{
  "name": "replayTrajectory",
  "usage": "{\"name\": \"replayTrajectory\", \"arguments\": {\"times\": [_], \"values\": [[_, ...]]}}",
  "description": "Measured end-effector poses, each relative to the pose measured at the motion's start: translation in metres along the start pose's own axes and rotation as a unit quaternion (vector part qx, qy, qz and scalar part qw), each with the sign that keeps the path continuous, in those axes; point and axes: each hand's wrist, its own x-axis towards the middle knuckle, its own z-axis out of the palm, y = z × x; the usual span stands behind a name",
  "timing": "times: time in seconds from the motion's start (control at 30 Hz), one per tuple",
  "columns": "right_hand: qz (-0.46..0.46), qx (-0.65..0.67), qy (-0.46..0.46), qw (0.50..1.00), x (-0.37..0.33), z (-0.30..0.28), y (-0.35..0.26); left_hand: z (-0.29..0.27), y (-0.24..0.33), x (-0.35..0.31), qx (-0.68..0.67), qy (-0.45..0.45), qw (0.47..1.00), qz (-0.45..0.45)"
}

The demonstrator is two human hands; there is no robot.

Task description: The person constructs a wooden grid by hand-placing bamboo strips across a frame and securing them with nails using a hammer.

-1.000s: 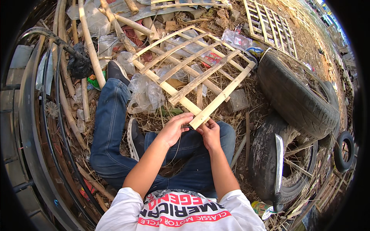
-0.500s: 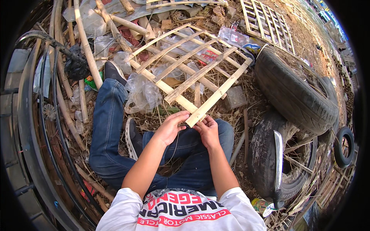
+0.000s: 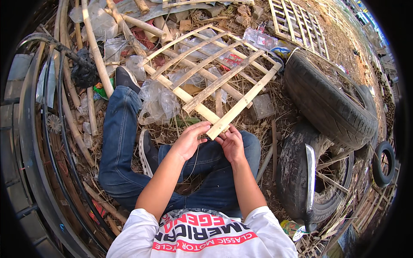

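A pale bamboo lattice panel [image 3: 206,91] of crossed flat strips slants away from me, its near corner held over my lap. My left hand [image 3: 189,139] is closed at the left of that corner, its fingertips against the strip ends. A thin strand [image 3: 197,158], like wire or string, hangs below those fingers. My right hand [image 3: 232,144] grips the corner from the right and beneath, with some fingertips hidden under the strip. Whether the strand passes around the joint, I cannot tell.
Two worn tyres [image 3: 329,103] lean at my right, with a smaller tyre [image 3: 383,164] beyond. Bamboo poles [image 3: 97,49] and crumpled clear plastic [image 3: 157,101] lie at the left and ahead. Another lattice panel [image 3: 297,26] lies far right. A black metal frame [image 3: 43,142] borders the left.
The panel's near corner has shifted very slightly up and left, both hands moving with it. The grip looks the same.
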Motion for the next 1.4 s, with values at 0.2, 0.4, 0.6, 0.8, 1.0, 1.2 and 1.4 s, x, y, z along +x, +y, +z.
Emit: {"name": "replayTrajectory", "arguments": {"times": [0.2, 0.4, 0.6, 0.8, 1.0, 1.2, 1.4], "values": [[-0.013, -0.069, 0.041, 0.997, 0.0, 0.001, 0.005, 0.002, -0.001, 0.001, 0.012, 0.005, 1.0, -0.001], [-0.009, -0.046, 0.05, 0.998, -0.001, 0.001, 0.004, 0.006, -0.003, 0.002, 0.006, 0.007, 1.0, -0.004], [-0.016, -0.001, 0.059, 0.998, -0.004, 0.004, 0.001, 0.011, -0.005, 0.006, -0.015, 0.003, 1.0, -0.004], [-0.028, 0.048, 0.071, 0.996, -0.003, 0.006, -0.019, 0.033, -0.003, 0.016, -0.034, -0.017, 0.999, 0.0], [-0.023, -0.008, 0.126, 0.992, -0.001, -0.002, -0.063, 0.064, -0.001, 0.029, -0.005, -0.041, 0.999, -0.012], [0.02, -0.097, 0.138, 0.985, 0.009, -0.046, -0.117, 0.097, -0.016, 0.059, 0.034, -0.051, 0.997, -0.036], [0.098, -0.188, 0.172, 0.962, 0.018, -0.087, -0.119, 0.103, -0.031, 0.076, 0.182, -0.074, 0.977, -0.083]]}}
